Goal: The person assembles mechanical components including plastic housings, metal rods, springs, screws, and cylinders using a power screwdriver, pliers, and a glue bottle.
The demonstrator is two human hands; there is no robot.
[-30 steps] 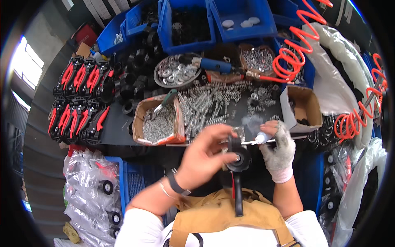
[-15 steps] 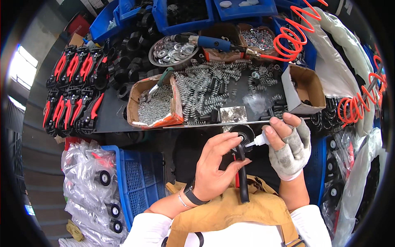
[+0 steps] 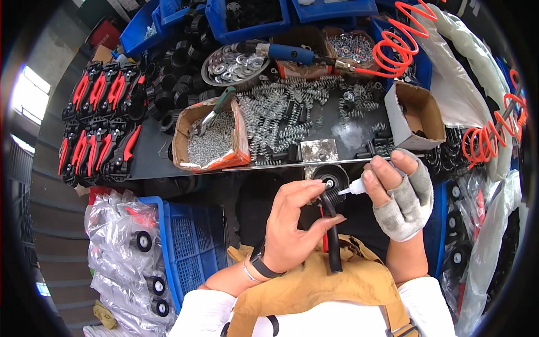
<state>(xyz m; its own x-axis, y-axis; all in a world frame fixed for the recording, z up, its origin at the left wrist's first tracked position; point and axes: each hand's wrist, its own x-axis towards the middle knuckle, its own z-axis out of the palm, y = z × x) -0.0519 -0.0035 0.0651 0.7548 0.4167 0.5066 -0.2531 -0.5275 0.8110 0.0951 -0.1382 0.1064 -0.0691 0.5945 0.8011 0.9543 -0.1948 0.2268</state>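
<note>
Wht btl [image 3: 356, 186] nr blk wheel [image 3: 336, 174]

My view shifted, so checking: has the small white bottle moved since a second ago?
Yes, away from the bench in this view: the small white bottle was roughly level with the metal plate there, and now shows clearly below it.

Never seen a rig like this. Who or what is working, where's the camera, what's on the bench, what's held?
No robot: this is a person, seen from above by a fisheye camera worn on the head, so straight edges bend. The left hand grips a black part. The right hand, in a grey fingerless glove, holds a white nozzle bottle pointed toward it. The bench carries coil springs, a dish of washers, a blue power tool and red-and-black assemblies.
</note>
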